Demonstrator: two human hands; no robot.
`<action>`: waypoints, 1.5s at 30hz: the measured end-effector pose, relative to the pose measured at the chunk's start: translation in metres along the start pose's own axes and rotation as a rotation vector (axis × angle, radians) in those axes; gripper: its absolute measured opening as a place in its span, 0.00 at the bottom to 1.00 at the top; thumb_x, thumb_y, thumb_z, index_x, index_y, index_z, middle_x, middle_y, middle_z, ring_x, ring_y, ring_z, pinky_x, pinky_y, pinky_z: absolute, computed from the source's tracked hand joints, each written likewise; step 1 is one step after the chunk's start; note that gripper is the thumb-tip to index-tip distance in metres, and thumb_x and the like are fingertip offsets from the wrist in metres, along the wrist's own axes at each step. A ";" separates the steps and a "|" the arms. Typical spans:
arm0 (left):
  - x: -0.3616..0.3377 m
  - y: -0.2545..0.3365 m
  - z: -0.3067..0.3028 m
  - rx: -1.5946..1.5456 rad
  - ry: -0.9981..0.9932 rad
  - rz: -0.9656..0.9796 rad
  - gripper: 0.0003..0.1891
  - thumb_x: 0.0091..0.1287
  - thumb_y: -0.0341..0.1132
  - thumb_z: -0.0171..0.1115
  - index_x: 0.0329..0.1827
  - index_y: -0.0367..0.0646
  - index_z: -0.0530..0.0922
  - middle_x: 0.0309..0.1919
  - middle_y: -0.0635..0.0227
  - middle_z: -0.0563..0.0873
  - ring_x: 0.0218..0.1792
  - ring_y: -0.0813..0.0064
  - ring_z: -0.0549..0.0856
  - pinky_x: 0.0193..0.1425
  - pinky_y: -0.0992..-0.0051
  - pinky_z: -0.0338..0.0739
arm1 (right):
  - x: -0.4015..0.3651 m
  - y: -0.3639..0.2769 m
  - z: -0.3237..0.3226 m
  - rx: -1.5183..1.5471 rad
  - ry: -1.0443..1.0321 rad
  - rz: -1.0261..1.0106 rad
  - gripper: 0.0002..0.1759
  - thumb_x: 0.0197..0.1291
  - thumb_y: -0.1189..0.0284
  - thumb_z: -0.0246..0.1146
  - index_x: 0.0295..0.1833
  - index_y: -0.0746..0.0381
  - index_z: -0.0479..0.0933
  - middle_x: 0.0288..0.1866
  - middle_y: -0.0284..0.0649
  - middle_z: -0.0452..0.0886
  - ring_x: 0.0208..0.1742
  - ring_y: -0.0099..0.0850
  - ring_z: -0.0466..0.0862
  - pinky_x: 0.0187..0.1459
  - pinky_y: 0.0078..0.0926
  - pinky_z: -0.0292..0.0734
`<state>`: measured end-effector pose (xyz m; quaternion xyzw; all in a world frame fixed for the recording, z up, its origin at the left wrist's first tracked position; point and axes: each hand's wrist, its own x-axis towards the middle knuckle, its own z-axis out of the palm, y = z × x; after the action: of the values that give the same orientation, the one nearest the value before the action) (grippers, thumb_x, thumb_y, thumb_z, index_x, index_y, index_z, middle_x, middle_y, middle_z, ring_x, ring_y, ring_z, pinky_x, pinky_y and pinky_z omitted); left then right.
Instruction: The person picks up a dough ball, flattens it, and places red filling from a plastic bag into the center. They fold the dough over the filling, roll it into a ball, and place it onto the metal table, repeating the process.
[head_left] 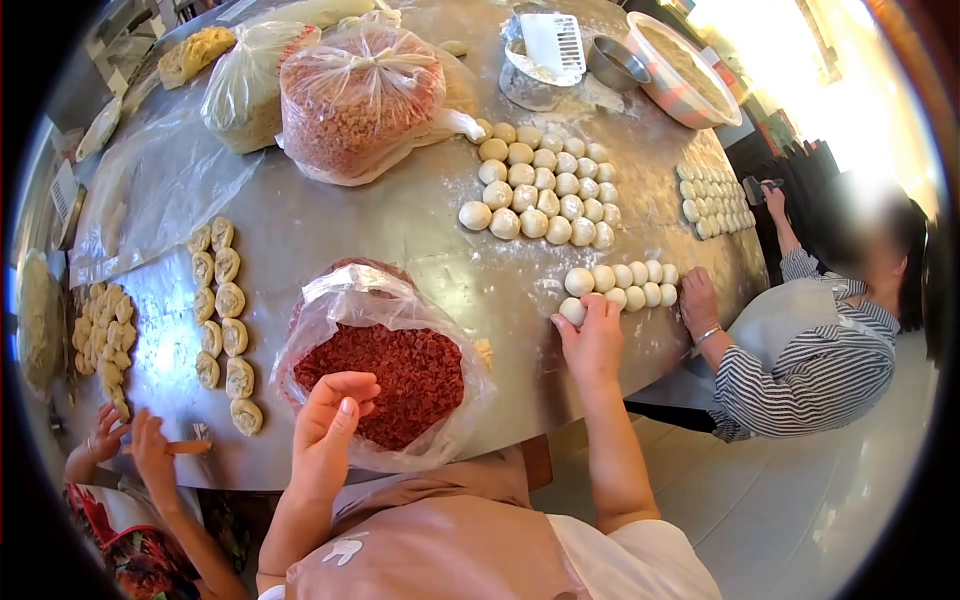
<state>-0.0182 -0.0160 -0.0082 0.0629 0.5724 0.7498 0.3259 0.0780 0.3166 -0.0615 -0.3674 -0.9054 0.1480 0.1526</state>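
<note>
My right hand (593, 345) has its thumb and fingers closed around a white dough ball (572, 311) at the near left end of a small double row of dough balls (622, 276). Loosely curved and palm up, my left hand (335, 410) hovers at the near left edge of an open plastic bag (455, 440). Its thumb stands apart from the fingers, and nothing shows in the palm. Crumbly dark red filling (395, 375) fills the bag. Farther back lies a larger block of floured dough balls (545, 190).
At right, a co-worker's hand (698, 300) rests beside the double row. Another person's hands (152, 455) work at lower left near shaped dough pieces (230, 300). Tied filling bags (360, 95), a flour tub (540, 85), a metal bowl (617, 65) and a large basin (685, 75) stand behind.
</note>
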 end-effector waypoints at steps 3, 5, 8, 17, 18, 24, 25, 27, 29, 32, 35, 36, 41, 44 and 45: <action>-0.002 -0.001 0.002 0.007 -0.013 -0.001 0.14 0.77 0.38 0.50 0.59 0.40 0.73 0.55 0.68 0.80 0.57 0.76 0.79 0.62 0.74 0.71 | -0.002 0.002 0.009 -0.063 0.048 -0.052 0.25 0.53 0.70 0.74 0.53 0.64 0.72 0.49 0.48 0.73 0.35 0.42 0.82 0.40 0.35 0.80; -0.004 -0.001 0.002 0.006 -0.003 0.015 0.14 0.77 0.37 0.50 0.59 0.40 0.73 0.55 0.67 0.80 0.57 0.75 0.79 0.62 0.74 0.72 | -0.002 0.004 0.012 -0.034 0.056 -0.077 0.25 0.53 0.71 0.73 0.54 0.64 0.71 0.49 0.49 0.73 0.33 0.41 0.81 0.39 0.34 0.80; -0.010 -0.001 -0.003 -0.018 0.048 0.041 0.14 0.76 0.37 0.51 0.58 0.39 0.74 0.54 0.68 0.80 0.56 0.76 0.79 0.61 0.74 0.72 | -0.007 0.003 0.008 0.104 0.043 -0.070 0.24 0.54 0.73 0.72 0.55 0.64 0.72 0.49 0.49 0.73 0.32 0.39 0.81 0.39 0.32 0.80; -0.024 0.002 -0.021 -0.128 0.178 0.070 0.13 0.76 0.35 0.52 0.56 0.39 0.75 0.51 0.68 0.81 0.53 0.78 0.80 0.58 0.77 0.73 | -0.014 -0.003 0.004 0.098 0.058 -0.117 0.11 0.60 0.72 0.67 0.47 0.62 0.77 0.45 0.43 0.77 0.37 0.43 0.82 0.37 0.39 0.79; -0.026 0.002 -0.022 -0.138 0.187 0.083 0.12 0.76 0.34 0.52 0.56 0.39 0.75 0.50 0.68 0.81 0.52 0.78 0.80 0.58 0.77 0.73 | -0.014 -0.005 0.000 0.119 0.043 -0.118 0.10 0.60 0.73 0.67 0.45 0.62 0.77 0.43 0.43 0.78 0.35 0.42 0.82 0.36 0.39 0.79; -0.059 -0.034 -0.101 0.254 0.812 0.445 0.13 0.74 0.32 0.53 0.58 0.37 0.74 0.50 0.65 0.80 0.51 0.74 0.79 0.56 0.76 0.73 | -0.039 -0.085 -0.060 0.400 0.025 -0.379 0.10 0.55 0.78 0.69 0.43 0.64 0.79 0.38 0.43 0.81 0.31 0.34 0.83 0.34 0.25 0.80; -0.061 -0.038 -0.110 0.373 0.914 0.421 0.15 0.74 0.33 0.54 0.60 0.37 0.73 0.52 0.64 0.79 0.52 0.72 0.78 0.58 0.74 0.72 | -0.045 -0.102 -0.066 0.488 -0.112 -0.458 0.11 0.54 0.77 0.70 0.43 0.63 0.79 0.38 0.42 0.82 0.32 0.35 0.84 0.35 0.26 0.81; -0.065 -0.046 -0.122 0.610 1.120 0.369 0.19 0.74 0.36 0.56 0.63 0.36 0.71 0.56 0.61 0.77 0.56 0.68 0.76 0.62 0.69 0.70 | -0.055 -0.128 -0.055 0.615 -0.400 -0.608 0.12 0.54 0.74 0.71 0.45 0.62 0.80 0.40 0.43 0.82 0.35 0.37 0.84 0.38 0.30 0.81; -0.070 -0.055 -0.127 0.911 1.189 0.226 0.23 0.73 0.37 0.57 0.67 0.35 0.69 0.62 0.57 0.73 0.61 0.63 0.72 0.65 0.65 0.67 | -0.064 -0.145 -0.024 0.606 -0.647 -0.707 0.17 0.55 0.69 0.71 0.49 0.64 0.79 0.49 0.47 0.80 0.45 0.42 0.82 0.46 0.34 0.79; -0.076 -0.093 -0.158 1.237 1.227 0.201 0.28 0.72 0.40 0.59 0.69 0.34 0.66 0.67 0.50 0.67 0.66 0.53 0.68 0.70 0.59 0.62 | -0.067 -0.176 0.027 0.435 -0.545 -0.791 0.27 0.56 0.64 0.69 0.58 0.66 0.75 0.61 0.53 0.73 0.61 0.48 0.74 0.60 0.40 0.72; -0.072 -0.092 -0.155 1.204 1.165 0.088 0.26 0.72 0.41 0.58 0.67 0.33 0.68 0.64 0.50 0.70 0.66 0.53 0.69 0.70 0.60 0.61 | -0.073 -0.201 0.042 0.244 -0.518 -0.817 0.34 0.56 0.60 0.68 0.65 0.66 0.70 0.67 0.55 0.67 0.69 0.52 0.66 0.69 0.45 0.63; -0.067 -0.082 -0.150 1.197 1.115 0.057 0.25 0.72 0.41 0.57 0.65 0.33 0.70 0.63 0.50 0.72 0.65 0.53 0.69 0.70 0.60 0.61 | -0.074 -0.206 0.043 0.181 -0.548 -0.815 0.36 0.57 0.59 0.68 0.67 0.66 0.68 0.68 0.56 0.66 0.71 0.53 0.63 0.71 0.47 0.60; -0.056 -0.062 -0.136 1.140 1.055 0.081 0.19 0.71 0.41 0.60 0.52 0.31 0.77 0.52 0.52 0.79 0.54 0.55 0.77 0.62 0.62 0.68 | -0.078 -0.182 0.027 0.088 -0.838 -0.875 0.33 0.56 0.59 0.68 0.65 0.63 0.71 0.67 0.48 0.70 0.73 0.49 0.62 0.69 0.47 0.62; -0.056 -0.061 -0.140 1.093 1.029 0.079 0.17 0.69 0.40 0.63 0.45 0.31 0.77 0.44 0.54 0.80 0.44 0.59 0.79 0.53 0.64 0.73 | -0.060 -0.172 0.002 -0.159 -0.793 -0.818 0.26 0.54 0.61 0.68 0.57 0.62 0.76 0.60 0.45 0.74 0.66 0.46 0.69 0.64 0.43 0.66; -0.056 -0.063 -0.141 1.123 1.020 0.105 0.16 0.68 0.40 0.64 0.42 0.32 0.77 0.41 0.56 0.80 0.41 0.60 0.79 0.50 0.65 0.74 | -0.061 -0.168 0.003 -0.112 -0.714 -0.769 0.20 0.54 0.62 0.68 0.50 0.61 0.78 0.53 0.43 0.76 0.59 0.45 0.72 0.58 0.42 0.70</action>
<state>-0.0145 -0.1542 -0.0972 -0.1079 0.9441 0.2964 -0.0961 0.0146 0.1578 -0.0103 0.0569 -0.9769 0.1490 -0.1420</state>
